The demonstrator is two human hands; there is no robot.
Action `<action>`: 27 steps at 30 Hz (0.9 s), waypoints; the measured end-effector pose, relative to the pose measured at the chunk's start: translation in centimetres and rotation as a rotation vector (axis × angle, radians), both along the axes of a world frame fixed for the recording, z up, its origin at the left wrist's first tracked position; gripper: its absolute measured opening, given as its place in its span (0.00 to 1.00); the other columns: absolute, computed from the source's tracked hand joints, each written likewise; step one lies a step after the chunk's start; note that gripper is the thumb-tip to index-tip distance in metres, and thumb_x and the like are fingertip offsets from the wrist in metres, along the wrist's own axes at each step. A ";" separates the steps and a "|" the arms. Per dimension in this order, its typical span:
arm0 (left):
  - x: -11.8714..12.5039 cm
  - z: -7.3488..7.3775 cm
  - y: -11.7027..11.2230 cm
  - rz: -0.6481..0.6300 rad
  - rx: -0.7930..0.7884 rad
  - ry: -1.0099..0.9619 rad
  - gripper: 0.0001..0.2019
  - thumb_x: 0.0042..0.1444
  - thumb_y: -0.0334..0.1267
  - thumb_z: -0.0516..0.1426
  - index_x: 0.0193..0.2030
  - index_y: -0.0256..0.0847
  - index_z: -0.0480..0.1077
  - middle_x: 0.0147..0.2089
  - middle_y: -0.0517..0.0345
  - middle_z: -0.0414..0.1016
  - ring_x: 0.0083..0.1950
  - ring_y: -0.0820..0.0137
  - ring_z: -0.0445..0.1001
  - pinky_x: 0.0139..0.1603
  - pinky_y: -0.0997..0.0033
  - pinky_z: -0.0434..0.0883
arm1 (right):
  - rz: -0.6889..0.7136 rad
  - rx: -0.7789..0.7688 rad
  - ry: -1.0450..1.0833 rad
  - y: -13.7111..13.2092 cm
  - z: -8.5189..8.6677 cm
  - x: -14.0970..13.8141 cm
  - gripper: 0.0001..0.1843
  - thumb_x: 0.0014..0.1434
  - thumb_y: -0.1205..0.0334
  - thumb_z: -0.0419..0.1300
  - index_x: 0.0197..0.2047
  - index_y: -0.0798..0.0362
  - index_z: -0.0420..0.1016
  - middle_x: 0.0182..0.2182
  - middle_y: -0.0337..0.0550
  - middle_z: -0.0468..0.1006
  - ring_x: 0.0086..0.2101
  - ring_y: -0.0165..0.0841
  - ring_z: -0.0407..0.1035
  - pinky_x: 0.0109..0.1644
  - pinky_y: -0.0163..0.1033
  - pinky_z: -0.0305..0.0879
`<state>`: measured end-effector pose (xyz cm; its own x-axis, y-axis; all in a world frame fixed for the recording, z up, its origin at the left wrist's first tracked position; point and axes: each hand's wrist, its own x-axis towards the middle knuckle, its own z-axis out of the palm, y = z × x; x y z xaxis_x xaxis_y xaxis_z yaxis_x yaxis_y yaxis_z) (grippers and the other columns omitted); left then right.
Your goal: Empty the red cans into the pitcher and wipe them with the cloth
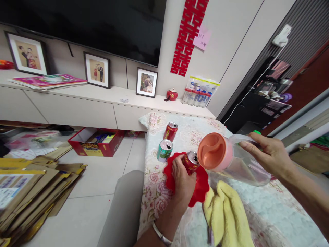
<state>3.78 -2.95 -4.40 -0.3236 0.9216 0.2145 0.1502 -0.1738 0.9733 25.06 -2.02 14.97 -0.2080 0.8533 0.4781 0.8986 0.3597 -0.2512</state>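
My left hand (183,178) is wrapped round a red drink can (190,164), which has its top open and sits over a red scalloped plate (199,190). In my right hand (269,152) is the handle of a clear plastic pitcher (246,168) with an orange-pink lid (212,151). The pitcher is tipped on its side, its lid end close to the can's opening. I cannot make out whether liquid is flowing. Behind the plate stand a green-and-white can (165,151) and another red can (171,132), both upright. A yellow towel (228,212) lies in front of the plate.
A flowered cloth (156,192) covers the table. Behind it runs a low cabinet (133,108) with framed photos (146,82), a red pot (172,94) and red-lidded jars (195,97). On the floor at left are flattened cardboard (38,192) and a red box (102,147).
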 end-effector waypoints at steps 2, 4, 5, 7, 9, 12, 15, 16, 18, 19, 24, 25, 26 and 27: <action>0.0 0.0 0.0 0.000 0.001 0.000 0.33 0.43 0.15 0.62 0.54 0.45 0.64 0.54 0.51 0.73 0.59 0.54 0.73 0.62 0.47 0.71 | 0.000 0.002 -0.003 0.0 0.0 0.0 0.28 0.66 0.34 0.58 0.26 0.46 0.60 0.19 0.35 0.55 0.21 0.32 0.53 0.24 0.41 0.50; 0.0 0.0 0.0 -0.002 0.001 0.000 0.33 0.43 0.15 0.63 0.54 0.45 0.64 0.54 0.51 0.73 0.60 0.54 0.73 0.62 0.46 0.71 | -0.002 0.003 -0.007 0.0 0.0 0.0 0.28 0.65 0.34 0.58 0.26 0.46 0.61 0.19 0.35 0.55 0.21 0.32 0.53 0.24 0.41 0.50; 0.1 -0.1 0.0 -0.004 0.000 0.000 0.33 0.43 0.15 0.63 0.54 0.45 0.63 0.54 0.51 0.73 0.60 0.53 0.73 0.62 0.46 0.71 | -0.004 0.004 -0.008 0.0 0.0 0.1 0.28 0.65 0.33 0.57 0.26 0.46 0.61 0.19 0.35 0.56 0.21 0.32 0.53 0.24 0.41 0.50; 0.1 0.0 0.0 -0.007 0.000 -0.002 0.34 0.43 0.15 0.63 0.55 0.45 0.63 0.54 0.51 0.72 0.60 0.53 0.73 0.62 0.46 0.71 | -0.005 0.007 -0.009 0.0 0.0 0.1 0.28 0.65 0.33 0.57 0.26 0.46 0.61 0.19 0.35 0.56 0.21 0.32 0.54 0.24 0.41 0.50; 0.0 0.0 0.0 -0.008 -0.002 -0.004 0.34 0.43 0.14 0.63 0.55 0.45 0.63 0.54 0.51 0.72 0.60 0.54 0.73 0.62 0.46 0.71 | -0.001 0.008 -0.007 0.0 0.0 0.0 0.28 0.65 0.34 0.58 0.26 0.46 0.61 0.19 0.36 0.56 0.21 0.32 0.54 0.24 0.41 0.50; 0.0 0.0 0.0 -0.005 -0.005 -0.005 0.34 0.43 0.15 0.63 0.54 0.46 0.63 0.54 0.52 0.72 0.60 0.54 0.73 0.62 0.47 0.71 | 0.005 0.003 0.008 -0.1 0.1 -0.2 0.27 0.65 0.35 0.59 0.26 0.45 0.62 0.19 0.36 0.56 0.21 0.33 0.54 0.24 0.42 0.51; 0.0 0.0 0.1 -0.004 -0.005 -0.006 0.33 0.43 0.15 0.63 0.54 0.46 0.63 0.54 0.53 0.73 0.60 0.54 0.74 0.62 0.48 0.71 | 0.011 0.009 0.019 -0.2 0.2 -0.4 0.26 0.65 0.35 0.58 0.26 0.44 0.62 0.19 0.37 0.56 0.21 0.35 0.54 0.24 0.43 0.50; 0.0 -0.1 0.1 -0.003 -0.005 -0.006 0.33 0.43 0.15 0.63 0.54 0.47 0.63 0.54 0.53 0.72 0.60 0.54 0.74 0.62 0.48 0.71 | 0.016 0.012 0.022 -0.2 0.2 -0.5 0.26 0.65 0.35 0.59 0.26 0.44 0.62 0.19 0.37 0.56 0.21 0.35 0.54 0.24 0.43 0.50; 0.0 -0.1 0.1 -0.002 -0.006 -0.007 0.34 0.43 0.15 0.63 0.54 0.47 0.63 0.54 0.53 0.72 0.60 0.54 0.74 0.62 0.48 0.71 | 0.024 0.015 0.027 -0.2 0.1 -0.4 0.25 0.65 0.36 0.59 0.26 0.44 0.62 0.19 0.37 0.56 0.21 0.34 0.53 0.24 0.43 0.49; 0.0 -0.2 0.1 -0.002 -0.006 -0.007 0.34 0.43 0.15 0.63 0.54 0.47 0.63 0.54 0.52 0.73 0.60 0.54 0.74 0.62 0.47 0.71 | 0.024 0.012 0.027 -0.2 0.1 -0.4 0.25 0.65 0.36 0.59 0.26 0.44 0.62 0.19 0.37 0.56 0.21 0.34 0.53 0.24 0.43 0.49; 0.0 -0.2 0.0 -0.005 0.000 -0.008 0.34 0.43 0.15 0.63 0.54 0.46 0.63 0.54 0.52 0.73 0.60 0.54 0.73 0.62 0.47 0.71 | 0.007 0.002 0.002 0.1 0.0 0.1 0.27 0.65 0.35 0.58 0.26 0.45 0.61 0.19 0.36 0.56 0.21 0.33 0.54 0.23 0.41 0.50; 0.0 -0.2 0.0 -0.006 0.002 -0.008 0.33 0.43 0.15 0.63 0.54 0.46 0.63 0.54 0.51 0.73 0.60 0.54 0.73 0.62 0.47 0.71 | 0.003 0.003 -0.005 0.2 -0.1 0.1 0.27 0.65 0.34 0.58 0.26 0.46 0.61 0.19 0.35 0.56 0.21 0.32 0.54 0.23 0.41 0.50; 0.0 -0.1 0.0 -0.008 0.004 -0.008 0.33 0.43 0.15 0.63 0.54 0.45 0.63 0.54 0.51 0.73 0.60 0.54 0.73 0.62 0.47 0.71 | -0.001 0.004 -0.009 0.2 -0.1 0.2 0.28 0.65 0.34 0.58 0.26 0.46 0.61 0.19 0.35 0.56 0.21 0.32 0.54 0.24 0.41 0.50; 0.0 -0.1 0.0 -0.008 0.005 -0.008 0.33 0.43 0.15 0.63 0.54 0.45 0.63 0.54 0.51 0.73 0.60 0.54 0.73 0.62 0.46 0.71 | -0.005 0.002 -0.011 0.2 -0.1 0.2 0.27 0.65 0.34 0.58 0.26 0.46 0.61 0.19 0.35 0.56 0.21 0.32 0.54 0.24 0.41 0.50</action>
<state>3.79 -2.96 -4.53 -0.3177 0.9232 0.2163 0.1406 -0.1797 0.9736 25.25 -1.83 14.88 -0.2091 0.8535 0.4774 0.9030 0.3559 -0.2408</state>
